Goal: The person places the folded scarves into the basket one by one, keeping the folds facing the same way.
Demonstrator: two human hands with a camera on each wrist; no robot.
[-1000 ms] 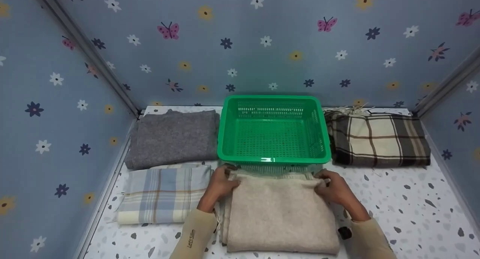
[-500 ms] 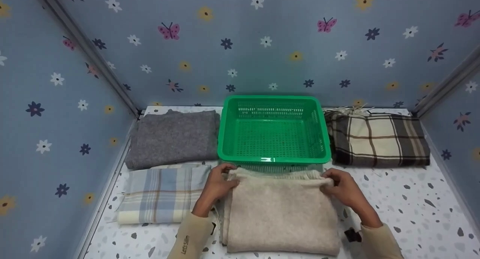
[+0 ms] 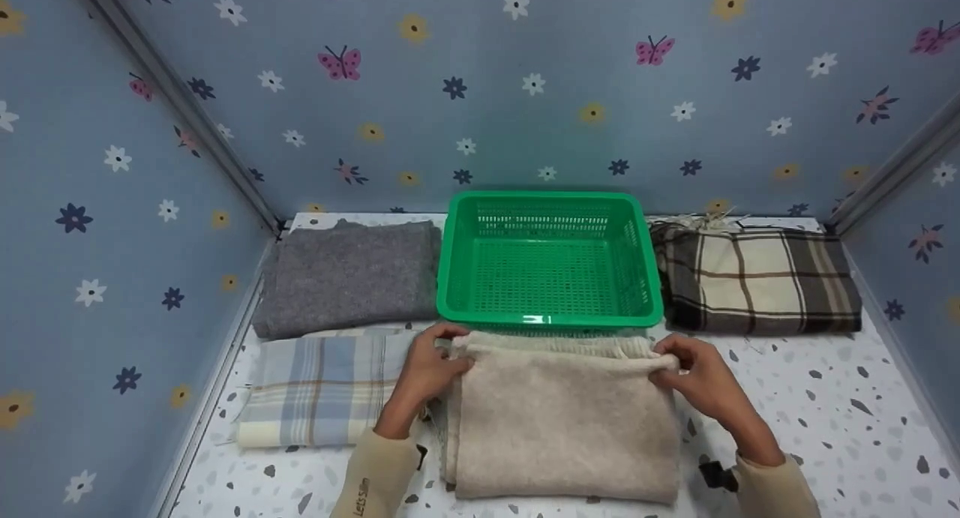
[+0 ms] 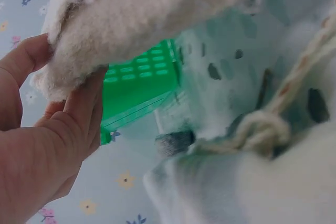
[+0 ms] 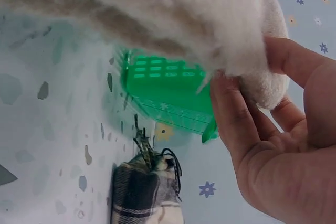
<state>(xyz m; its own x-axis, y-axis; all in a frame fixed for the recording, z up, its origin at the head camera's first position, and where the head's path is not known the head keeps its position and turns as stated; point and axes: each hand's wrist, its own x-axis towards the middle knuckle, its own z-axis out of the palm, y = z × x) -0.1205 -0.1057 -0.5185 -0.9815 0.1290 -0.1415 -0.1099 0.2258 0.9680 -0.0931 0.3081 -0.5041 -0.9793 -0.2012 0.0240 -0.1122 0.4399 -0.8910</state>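
Note:
A folded beige shawl (image 3: pixel 566 424) lies in front of the green basket, its far edge raised toward the basket's near side. My left hand (image 3: pixel 431 368) pinches the far left corner between thumb and fingers. At the far right corner my right hand (image 3: pixel 694 368) grips the cloth the same way. Up close in the left wrist view, the thumb and fingers of the left hand (image 4: pixel 52 114) close on the fuzzy, layered edge. The right wrist view has the right hand (image 5: pixel 278 114) holding the thick rolled corner, fingers beneath it.
The green plastic basket (image 3: pixel 550 321) stands against the flowered wall. Left of it lies a folded grey shawl (image 3: pixel 349 278), with a blue and cream checked shawl (image 3: pixel 315 390) nearer me. A dark brown and cream plaid shawl (image 3: pixel 757 278) is at the right on the speckled surface.
Both hands have spread apart along the beige shawl's far edge, the right one moving right and the left slightly left. That edge has come up a little and looks straighter.

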